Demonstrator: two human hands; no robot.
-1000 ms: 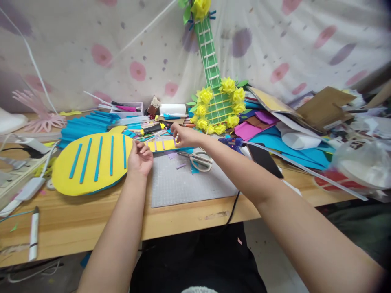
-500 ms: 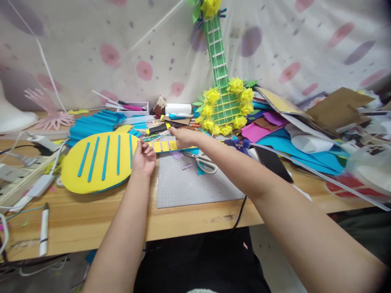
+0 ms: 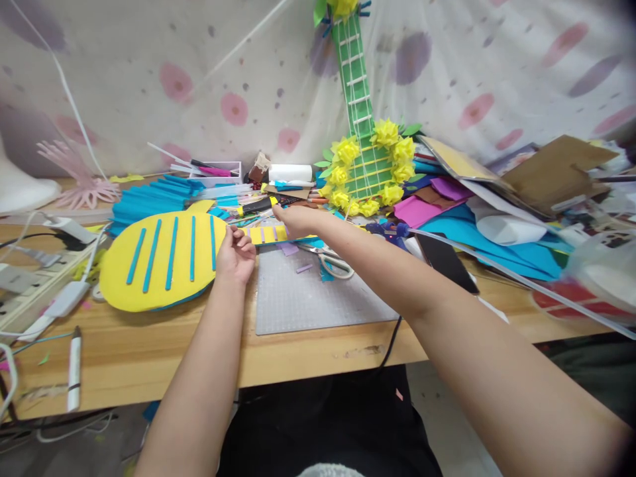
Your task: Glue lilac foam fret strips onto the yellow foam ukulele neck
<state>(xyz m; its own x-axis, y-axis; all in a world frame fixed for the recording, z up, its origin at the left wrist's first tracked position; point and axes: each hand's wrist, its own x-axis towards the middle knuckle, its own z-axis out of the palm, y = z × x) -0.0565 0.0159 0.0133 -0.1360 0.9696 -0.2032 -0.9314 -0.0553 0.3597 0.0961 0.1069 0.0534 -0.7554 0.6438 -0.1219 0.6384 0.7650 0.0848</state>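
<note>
A yellow paper guitar (image 3: 159,262) with blue strips across its body and a blue underside lies on the left part of the table. Its narrow yellow neck (image 3: 262,235), crossed by small purple strips, runs to the right. My left hand (image 3: 237,255) is palm up where body and neck meet, fingers curled in and closed at the edge of the guitar. Over the neck, my right hand (image 3: 298,220) is bent down with its fingers closed. What its fingertips hold is hidden. Scissors (image 3: 338,265) and a purple scrap (image 3: 304,268) lie close by on the cutting mat (image 3: 322,305).
A green guitar (image 3: 355,93) with yellow flowers leans at the back. A blue glue gun (image 3: 390,230) with a long glue stick sits right of my hand. Coloured sheets (image 3: 447,228) pile up on the right; a power strip (image 3: 44,265) and a marker (image 3: 74,371) are left.
The view has shifted slightly. Both hands stay at almost the same places on the guitar, with no clear change in grip.
</note>
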